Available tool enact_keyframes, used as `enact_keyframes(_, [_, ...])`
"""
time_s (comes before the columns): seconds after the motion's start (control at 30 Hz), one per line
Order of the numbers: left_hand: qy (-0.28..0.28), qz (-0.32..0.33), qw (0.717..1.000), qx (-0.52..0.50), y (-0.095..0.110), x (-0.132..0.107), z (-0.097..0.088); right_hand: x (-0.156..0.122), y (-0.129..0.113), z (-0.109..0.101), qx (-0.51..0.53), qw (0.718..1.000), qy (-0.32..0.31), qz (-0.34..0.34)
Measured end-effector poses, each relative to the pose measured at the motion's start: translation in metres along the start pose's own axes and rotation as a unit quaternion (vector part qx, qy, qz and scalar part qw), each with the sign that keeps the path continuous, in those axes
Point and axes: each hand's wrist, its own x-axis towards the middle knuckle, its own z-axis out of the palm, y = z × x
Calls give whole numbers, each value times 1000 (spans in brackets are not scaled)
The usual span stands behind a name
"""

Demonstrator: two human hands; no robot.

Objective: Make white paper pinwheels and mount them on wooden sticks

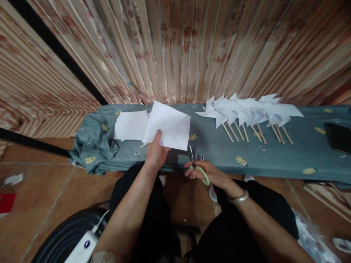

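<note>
Our left hand (pixel 157 154) pinches the paper square (pixel 171 126); our right hand (pixel 210 171) holds scissors (pixel 191 157), blades pointing forward beside the paper's near right corner

Curtain (pixel 189 69): striped, flowered, hanging in folds
Worktop (pixel 216 151): long, narrow, under grey-green cloth (pixel 276 160)
Floor (pixel 41 182): brown, tiled, pale-lined
Poles (pixel 60 50): black, slanting, at left

Probably a home, set up for paper craft: a patterned curtain (pixel 175 47) hangs beyond the left hand (pixel 157 153), pineapple-print cloth (pixel 219 157) spreads just beyond the right hand (pixel 204 171), paper pinwheels (pixel 246 111) lie farther beyond and right of that hand, and brown tiles (pixel 52 190) show left of the left hand.
</note>
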Motion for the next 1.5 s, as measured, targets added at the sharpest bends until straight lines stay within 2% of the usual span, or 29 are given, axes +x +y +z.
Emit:
enact_keyframes(0.13, [-24,1,1000,19,-5,-1,-1,1,-5,1,-12,1000,-17,-8])
enact_keyframes(0.63, [-48,9,998,33,-10,-2,-3,0,-5,-2,4,1000,8,-15])
enact_keyframes(0.8, [-28,-5,999,30,-11,-2,-3,0,-5,-2,8,1000,7,-11])
enact_keyframes(1.5, [-23,-6,999,33,-11,-5,0,2,-5,1,21,1000,16,-6])
